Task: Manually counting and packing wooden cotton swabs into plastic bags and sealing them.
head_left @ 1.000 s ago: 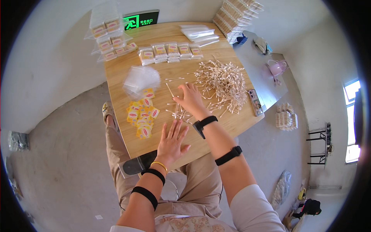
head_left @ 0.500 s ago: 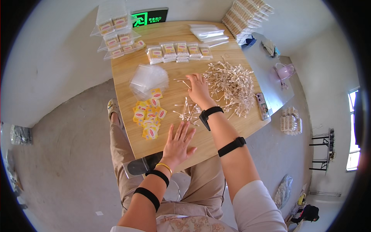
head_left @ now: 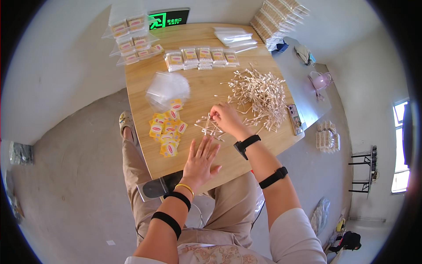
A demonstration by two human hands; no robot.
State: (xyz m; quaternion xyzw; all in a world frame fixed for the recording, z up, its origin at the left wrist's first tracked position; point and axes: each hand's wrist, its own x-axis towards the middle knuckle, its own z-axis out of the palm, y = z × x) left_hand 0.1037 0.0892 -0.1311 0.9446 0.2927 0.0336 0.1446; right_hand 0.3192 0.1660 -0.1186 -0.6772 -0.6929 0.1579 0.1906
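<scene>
A small loose bunch of cotton swabs (head_left: 206,126) lies on the wooden table in front of me. My left hand (head_left: 200,162) is flat and open, its fingertips at the near edge of that bunch. Over the bunch's far right side, my right hand (head_left: 225,118) curls its fingers down and closes on some swabs; how many is hidden. To the right spreads a large heap of cotton swabs (head_left: 261,99). Yellow and white printed cards (head_left: 168,132) lie scattered left of the bunch, and clear plastic bags (head_left: 167,90) are stacked just beyond them.
Packed swab bags (head_left: 202,58) stand in a row at the back. Stacked packs (head_left: 132,42) rise at the far left, and a taller stack (head_left: 279,20) at the far right. Clear plastic sleeves (head_left: 235,37) lie between. A phone (head_left: 295,119) rests on the right edge.
My right hand has come nearer and slightly left from the space beside the big heap, and its spread fingers have curled onto the small bunch. The left hand has hardly moved.
</scene>
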